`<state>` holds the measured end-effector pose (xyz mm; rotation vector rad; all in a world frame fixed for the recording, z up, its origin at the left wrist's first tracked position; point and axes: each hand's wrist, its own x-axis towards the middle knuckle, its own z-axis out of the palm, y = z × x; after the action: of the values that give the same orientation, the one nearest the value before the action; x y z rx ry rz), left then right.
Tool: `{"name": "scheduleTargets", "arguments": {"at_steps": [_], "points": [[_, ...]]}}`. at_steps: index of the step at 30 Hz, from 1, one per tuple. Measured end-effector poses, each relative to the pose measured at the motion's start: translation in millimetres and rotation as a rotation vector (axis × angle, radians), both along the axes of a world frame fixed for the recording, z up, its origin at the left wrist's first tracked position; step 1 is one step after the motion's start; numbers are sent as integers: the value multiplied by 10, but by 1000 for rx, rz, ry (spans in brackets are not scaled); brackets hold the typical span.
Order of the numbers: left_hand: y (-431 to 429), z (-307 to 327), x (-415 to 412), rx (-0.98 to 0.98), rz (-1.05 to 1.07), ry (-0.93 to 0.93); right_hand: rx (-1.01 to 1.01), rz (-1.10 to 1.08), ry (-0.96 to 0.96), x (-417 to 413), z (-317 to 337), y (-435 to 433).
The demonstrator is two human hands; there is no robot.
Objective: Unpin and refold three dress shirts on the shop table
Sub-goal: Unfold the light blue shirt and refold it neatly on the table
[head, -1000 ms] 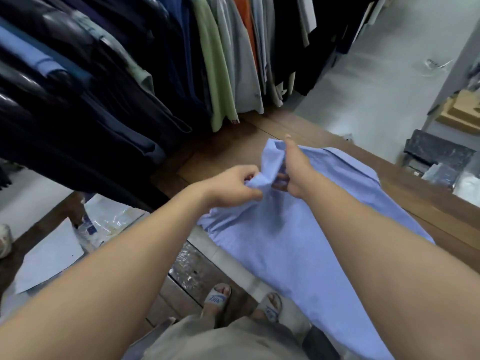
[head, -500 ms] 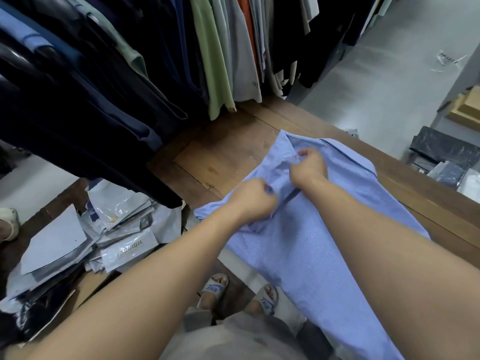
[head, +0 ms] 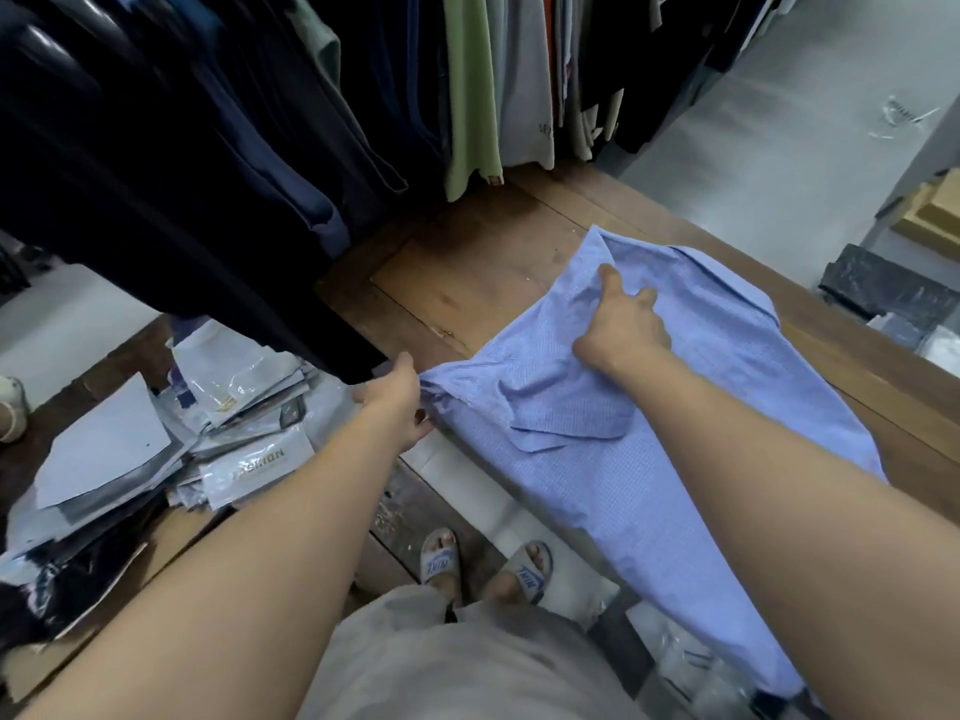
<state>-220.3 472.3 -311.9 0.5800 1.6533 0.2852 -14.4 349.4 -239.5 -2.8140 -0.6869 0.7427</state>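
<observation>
Edges first, from the head view: the blue shirt (head: 597, 459) lies across the wooden desk (head: 467, 262) and spills over its near edge, its lower part hanging down towards the person's sandals (head: 441, 558). Bare wood shows on the far left of the shirt, up to a row of hanging garments (head: 208, 148) whose dark hems dip just above the desk's left corner. Grey floor (head: 779, 137) opens beyond the far edge. Below left, a heap of flat plastic packets (head: 234, 433) lies on a lower surface.

The left hand (head: 395, 402) grips the shirt's bunched left edge at the desk's corner, fingers curled under the cloth. The right hand (head: 621, 330) sits near the collar, fingers curled into a ridge of fabric.
</observation>
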Motion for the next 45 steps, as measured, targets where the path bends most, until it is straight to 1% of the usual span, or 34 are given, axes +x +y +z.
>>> {"name": "scheduleTargets", "arguments": {"at_steps": [1, 3, 4, 7, 8, 10, 12, 15, 17, 19, 21, 23, 27, 31, 33, 34, 36, 38, 39, 41, 42, 43, 44, 45], "points": [[30, -54, -6, -37, 3, -51, 8, -2, -6, -27, 2, -5], [74, -247, -38, -108, -49, -98, 57, 0, -34, -63, 3, -50], [76, -323, -41, -145, -43, -125, 76, 8, -51, -73, 8, -78], [-120, -28, -33, -194, -63, -161, 89, 46, -47, -45, 15, -144], [-162, 11, -40, -190, -81, -179, 124, 31, -21, -30, 15, -158], [-191, -51, -70, -192, -110, -232, 227, -72, 61, -24, 17, -170], [-194, -58, -112, -192, -111, -252, 299, -159, 96, -31, 15, -188], [-160, -52, -204, -182, -174, -291, 332, -150, 86, -40, -26, -221], [-171, -23, -229, -127, -247, -285, 335, -133, 129, -33, -59, -229], [-205, 2, -222, -69, -235, -247, 338, -111, 158, -20, -82, -222], [-229, 27, -203, -34, -188, -218, 352, -86, 161, -8, -86, -231], [-192, -7, -173, -11, -102, -239, 383, -72, 158, -1, -75, -251], [-95, -191, -205, 101, 171, -204, 484, -58, 125, 4, -66, -277], [-337, -89, -264, 107, 485, -325, 585, -87, 139, 14, 6, -316], [-575, -44, -288, 105, 562, -422, 592, -89, 154, 49, 24, -351], [-679, -64, -285, 101, 552, -443, 582, -76, 155, 70, 23, -371], [-849, -113, -315, 77, 569, -395, 560, -56, 150, 108, 12, -407], [-960, -158, -343, 11, 618, -380, 540, -45, 136, 134, 12, -436], [-1002, -155, -340, -54, 651, -409, 529, -44, 125, 150, 16, -451], [-1098, -42, -356, -138, 590, -337, 502, -38, 96, 201, 36, -484], [-1121, -124, -334, -175, 502, -240, 491, -38, 85, 229, 38, -502], [-1172, -107, -341, -173, 427, -133, 484, -40, 77, 252, 40, -519], [-1224, -32, -322, -199, 306, -53, 482, -41, 68, 268, 41, -537], [-1294, -7, -281, -132, 246, 69, 479, -47, 63, 281, 28, -553]]}}
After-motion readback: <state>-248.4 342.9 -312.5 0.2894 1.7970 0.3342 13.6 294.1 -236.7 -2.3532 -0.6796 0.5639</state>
